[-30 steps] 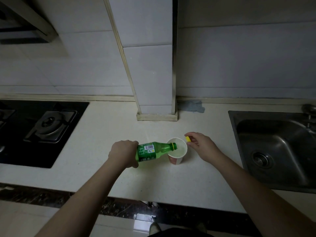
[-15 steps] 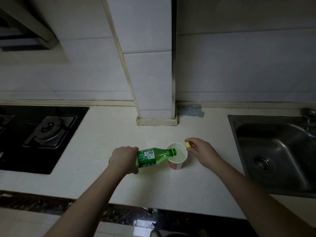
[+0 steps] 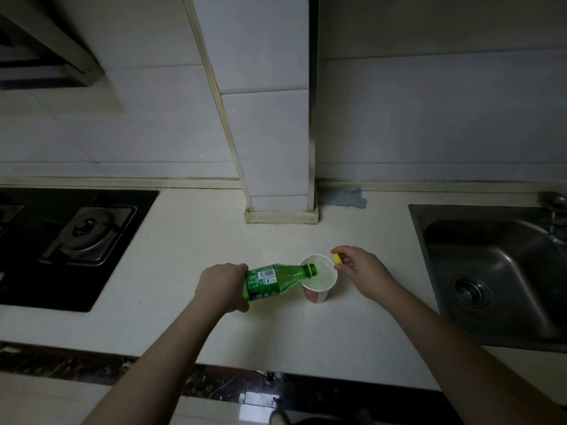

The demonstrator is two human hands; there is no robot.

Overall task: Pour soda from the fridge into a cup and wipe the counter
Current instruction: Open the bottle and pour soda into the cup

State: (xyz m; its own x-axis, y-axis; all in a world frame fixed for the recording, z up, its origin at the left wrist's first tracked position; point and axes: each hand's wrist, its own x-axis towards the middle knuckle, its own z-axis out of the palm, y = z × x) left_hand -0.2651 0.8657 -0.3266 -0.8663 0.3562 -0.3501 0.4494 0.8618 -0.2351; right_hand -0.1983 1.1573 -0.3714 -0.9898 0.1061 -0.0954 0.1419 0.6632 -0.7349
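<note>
The left hand (image 3: 222, 286) stays clamped on the green bottle (image 3: 276, 280), tipped flatter than a second ago, mouth over the cup (image 3: 319, 279) mid-surface (liquid visible). At the cup's 2 o'clock, the right hand (image 3: 362, 268) pinches the yellow cap (image 3: 337, 258). Pouring seems nearly finished.

A translucent green plastic bottle (image 3: 276, 280) with a glossy printed label tips over a paper cup (image 3: 319, 282), matt white inside. A small yellow plastic cap (image 3: 337, 258) looks smooth. The counter (image 3: 190, 240) is pale, smooth stone with a faint speckle. The sink (image 3: 497, 271) is brushed steel. The hob (image 3: 76, 240) is glossy black glass. A soft grey-blue cloth (image 3: 346, 196) lies crumpled by glazed white wall tiles (image 3: 429, 118).
</note>
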